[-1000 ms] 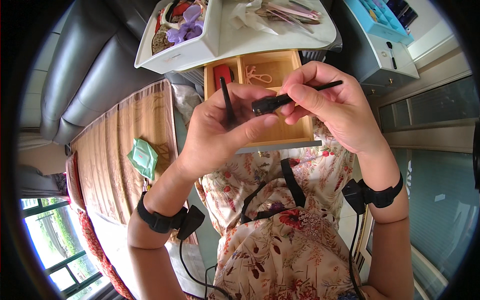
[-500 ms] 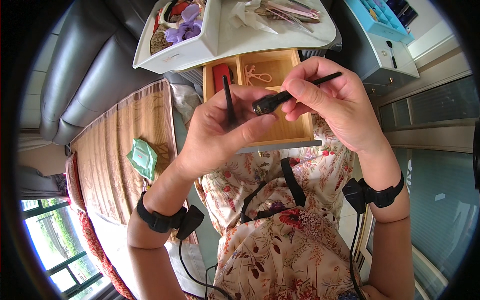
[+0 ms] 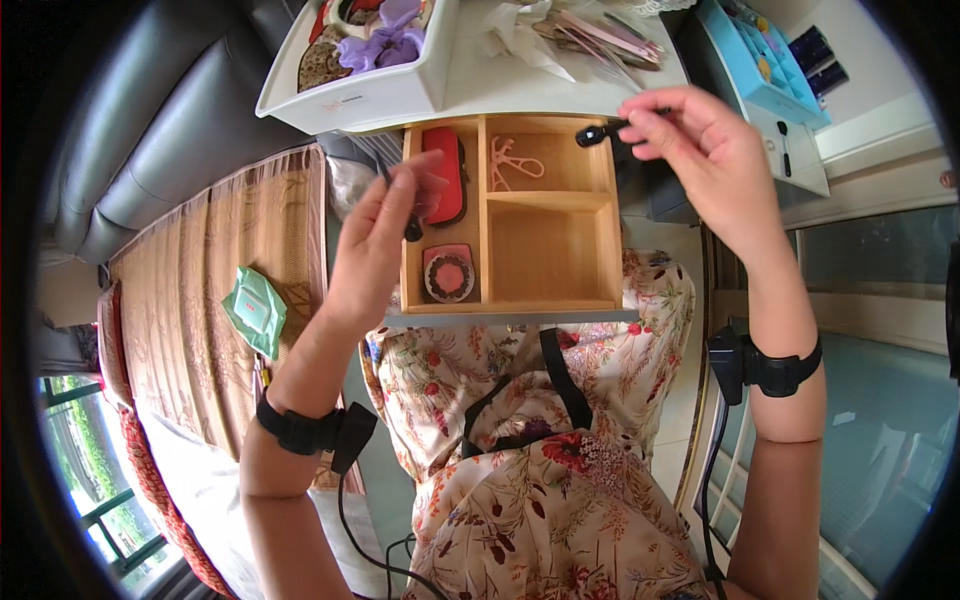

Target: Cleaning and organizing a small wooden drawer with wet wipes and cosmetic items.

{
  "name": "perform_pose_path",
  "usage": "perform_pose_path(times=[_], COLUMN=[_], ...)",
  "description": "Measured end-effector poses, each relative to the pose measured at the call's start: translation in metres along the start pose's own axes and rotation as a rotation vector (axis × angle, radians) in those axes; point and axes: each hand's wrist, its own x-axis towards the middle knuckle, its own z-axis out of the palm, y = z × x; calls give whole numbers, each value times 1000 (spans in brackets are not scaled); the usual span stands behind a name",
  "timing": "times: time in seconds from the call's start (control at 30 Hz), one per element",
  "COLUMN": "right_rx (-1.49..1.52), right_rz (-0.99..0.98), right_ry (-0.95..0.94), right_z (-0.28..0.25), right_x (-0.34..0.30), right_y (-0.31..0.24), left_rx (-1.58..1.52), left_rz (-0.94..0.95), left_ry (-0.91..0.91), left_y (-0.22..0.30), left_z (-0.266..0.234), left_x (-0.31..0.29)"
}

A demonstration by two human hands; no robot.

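Note:
My right hand (image 3: 700, 160) pinches a slim black makeup brush (image 3: 593, 135), its thick dark end pointing left over the drawer's far right corner. Blurred by motion, my left hand (image 3: 375, 235) is closed on another black brush-like stick (image 3: 413, 230) at the drawer's left edge. Between my hands the wooden drawer (image 3: 545, 201) stands pulled out, divided into compartments. A red case (image 3: 445, 178) lies in its left compartment, partly behind my left fingertips, with a round pink-and-black compact (image 3: 449, 276) nearer me. In the far right compartment rests a pink eyelash curler (image 3: 517, 165).
On the white tabletop (image 3: 490, 95) beyond the drawer stand a white bin (image 3: 375, 95) with purple fabric and several slim tools (image 3: 610, 38). Another black brush (image 3: 785, 148) lies on the right cabinet, near a blue organizer (image 3: 775, 65). A green wipes packet (image 3: 255, 310) lies at left.
My hands have moved apart, the left one leftward and the right one up and right with its brush. The drawer's inside, including the compact, now shows between them.

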Motion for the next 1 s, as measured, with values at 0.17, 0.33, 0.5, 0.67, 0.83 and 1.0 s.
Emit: perform_pose_path(times=[0.17, 0.33, 0.5, 0.67, 0.83, 1.0], right_rx=[-188, -334, -300, -318, -484, -720], right_rz=[79, 59, 46, -33, -283, -407], right_ry=[-78, -161, -167, -217, -300, -420], right_z=[20, 32, 48, 82, 117, 132], right_x=[2, 14, 23, 56, 88, 95], right_y=[37, 43, 41, 32, 56, 64], left_rx=[420, 619, 563, 626, 888, 1028], left_rz=[77, 343, 403, 391, 446, 468], left_ry=[-93, -274, -349, -455, -598, -671], left_y=[-20, -29, -49, -64, -83, -76], left_z=[-3, 14, 28, 36, 32, 32], left_x=[-2, 9, 18, 30, 37, 36])
